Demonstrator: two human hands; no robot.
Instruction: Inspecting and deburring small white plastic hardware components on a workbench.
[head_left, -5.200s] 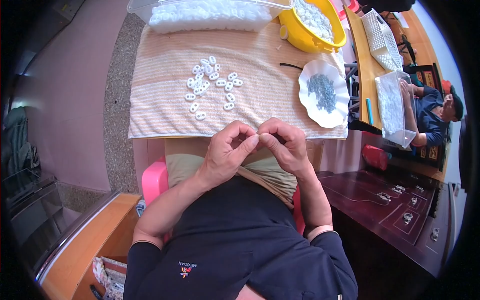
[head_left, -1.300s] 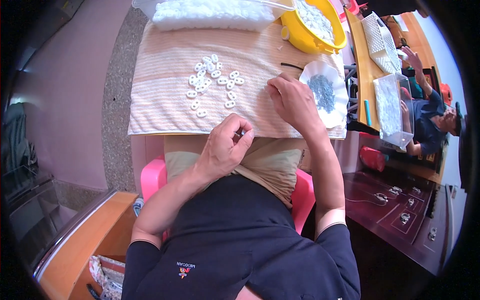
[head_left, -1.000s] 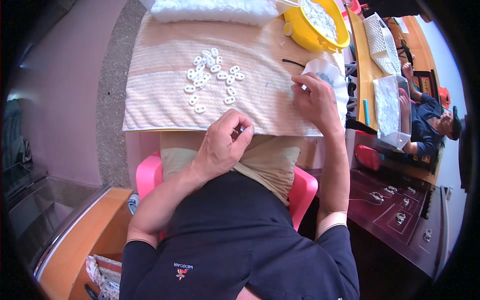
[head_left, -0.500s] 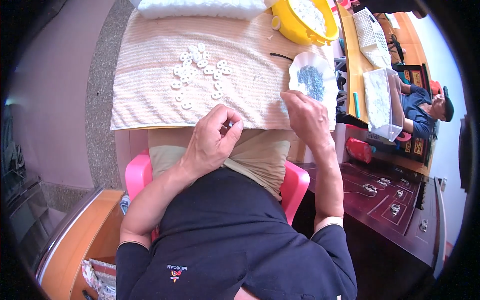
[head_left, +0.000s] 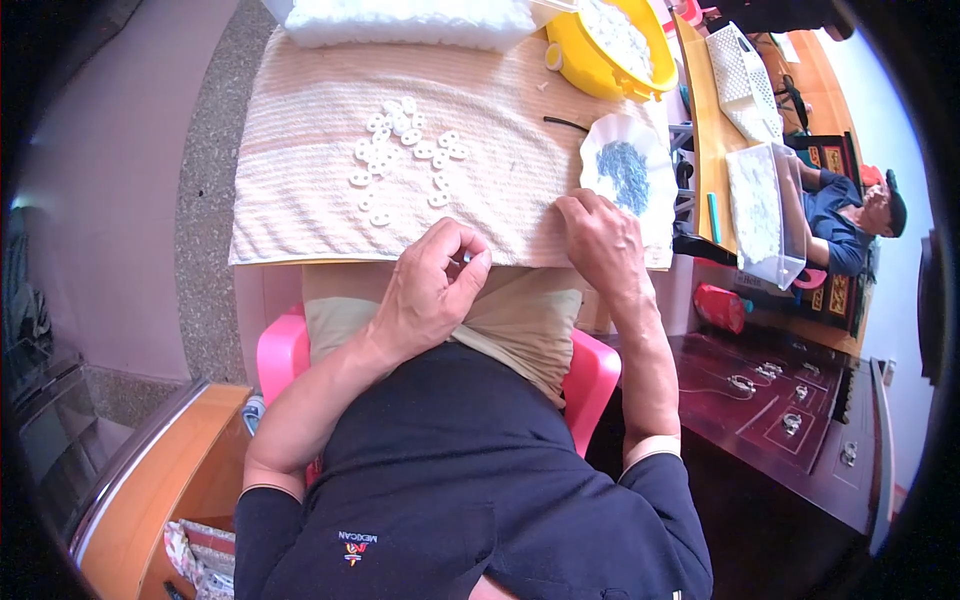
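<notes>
My left hand (head_left: 428,285) is closed at the table's near edge. Between its thumb and curled fingers shows a bit of a small whitish piece (head_left: 467,257), mostly hidden. My right hand (head_left: 606,243) is pinched over the towel, just left of and nearer than a white wavy-rimmed dish (head_left: 594,150). Whatever its fingertips hold is too small to make out. Inside the dish lies a heap of tiny blue-grey metallic-looking pieces (head_left: 622,172). Several small white oval parts with holes (head_left: 378,158) are scattered on the striped towel (head_left: 290,160), beyond my left hand.
At the back stand a clear bin of white parts (head_left: 410,25) and a yellow tub (head_left: 590,65) with more of them. A thin black stick (head_left: 565,122) lies by the dish. To the right, another person (head_left: 840,220) sits at a table with a clear box (head_left: 765,215).
My right hand has shifted slightly left, a little away from the dish. The left hand keeps its closed grip. The whole view has moved a little.
</notes>
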